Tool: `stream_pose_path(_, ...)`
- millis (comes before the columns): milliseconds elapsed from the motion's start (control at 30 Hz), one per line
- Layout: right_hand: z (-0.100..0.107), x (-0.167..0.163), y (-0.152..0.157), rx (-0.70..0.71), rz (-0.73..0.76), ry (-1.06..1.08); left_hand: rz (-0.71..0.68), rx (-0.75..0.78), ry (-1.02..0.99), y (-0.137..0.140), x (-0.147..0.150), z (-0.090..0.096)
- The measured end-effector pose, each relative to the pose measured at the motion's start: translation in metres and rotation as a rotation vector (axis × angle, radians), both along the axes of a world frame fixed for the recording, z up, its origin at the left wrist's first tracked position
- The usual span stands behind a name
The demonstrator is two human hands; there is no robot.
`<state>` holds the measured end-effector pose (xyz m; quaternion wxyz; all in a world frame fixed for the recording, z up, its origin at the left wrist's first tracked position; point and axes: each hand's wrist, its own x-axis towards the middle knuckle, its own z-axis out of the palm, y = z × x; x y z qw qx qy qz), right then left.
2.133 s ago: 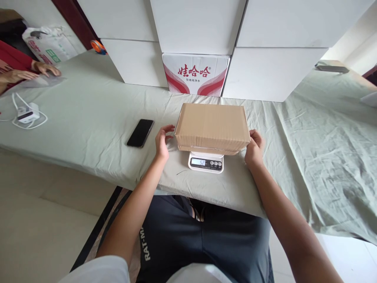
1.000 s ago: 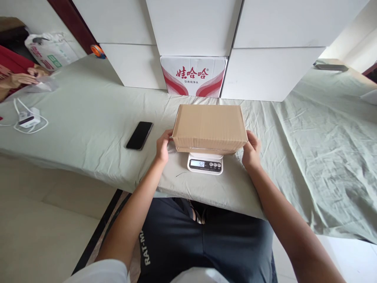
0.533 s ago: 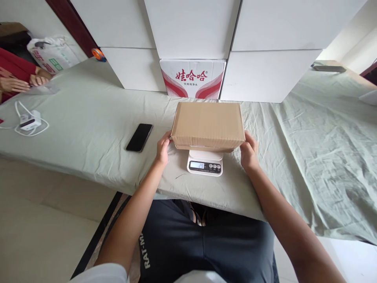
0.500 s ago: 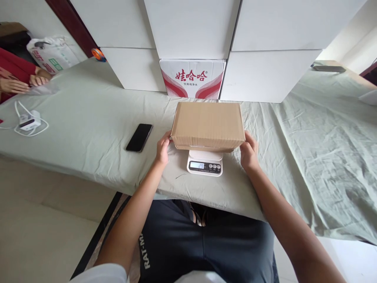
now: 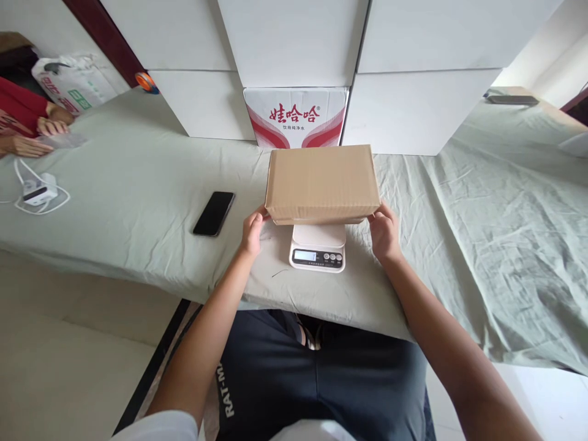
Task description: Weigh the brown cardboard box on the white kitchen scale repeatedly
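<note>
A closed brown cardboard box (image 5: 322, 179) sits over the back part of a small white digital scale (image 5: 318, 245), covering some of its platform. My left hand (image 5: 253, 231) grips the box's lower left corner, its fingertips partly hidden behind the side. On the opposite lower corner my right hand (image 5: 383, 231) grips as well, fingers tucked beneath or behind. The scale's lit display and buttons face me; the digits are too faint to read surely. Whether the box touches the platform I cannot tell.
Left of the box lies a black phone (image 5: 214, 214). White boxes, one with red print (image 5: 296, 117), stand stacked behind. A charger with white cable (image 5: 41, 193) lies far left, near another person's hands (image 5: 27, 142). A green cloth (image 5: 138, 202) covers the table.
Both hands have shifted the box slightly away from me, and its near edge now sits higher in view. More of the scale's platform shows, and the display reading has changed from about 2.9.
</note>
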<state>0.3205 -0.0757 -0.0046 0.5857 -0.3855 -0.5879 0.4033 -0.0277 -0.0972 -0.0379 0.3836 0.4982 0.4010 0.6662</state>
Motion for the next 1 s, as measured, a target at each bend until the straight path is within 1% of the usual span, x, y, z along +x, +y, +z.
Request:
stream_pose_path(100,0.004,-0.006,-0.001,-0.004,0.059,0.101,-0.048,-0.003,-0.020,-0.002,0.003,0.004)
stream_pose_path(233,0.010,-0.009,-0.005,-0.011,0.084,0.119,-0.100,0.004,-0.035,-0.009,0.011,0.011)
stream_pose_path(300,0.015,-0.009,-0.010,-0.002,0.057,0.113,-0.129,0.001,-0.051,-0.011,0.017,0.019)
stream_pose_path(367,0.023,-0.007,-0.015,0.036,0.025,0.115,-0.186,-0.014,-0.050,-0.009,0.021,0.033)
stream_pose_path(467,0.035,-0.002,-0.016,0.097,0.003,0.098,-0.265,-0.040,-0.057,0.010,0.024,0.056)
stream_pose_path(533,0.040,0.001,-0.004,0.096,0.004,0.053,-0.298,-0.083,-0.089,0.033,0.026,0.066)
stream_pose_path(567,0.039,0.002,0.006,0.083,0.007,0.029,-0.310,-0.117,-0.106,0.046,0.027,0.068)
stream_pose_path(633,0.029,0.002,0.031,0.043,-0.006,0.019,-0.335,-0.183,-0.140,0.073,0.031,0.065)
stream_pose_path(700,0.013,-0.003,0.056,-0.011,-0.060,0.053,-0.343,-0.235,-0.154,0.096,0.037,0.056)
stream_pose_path(767,-0.006,-0.011,0.073,-0.039,-0.123,0.124,-0.290,-0.258,-0.154,0.112,0.044,0.043)
stream_pose_path(867,-0.026,-0.020,0.082,-0.052,-0.117,0.181,-0.136,-0.262,-0.205,0.120,0.054,0.021)
stream_pose_path(933,-0.032,-0.021,0.080,-0.051,-0.085,0.170,-0.059,-0.254,-0.242,0.118,0.057,0.008)
stream_pose_path(1000,-0.034,-0.018,0.077,-0.063,-0.061,0.160,-0.040,-0.215,-0.243,0.113,0.057,-0.002)
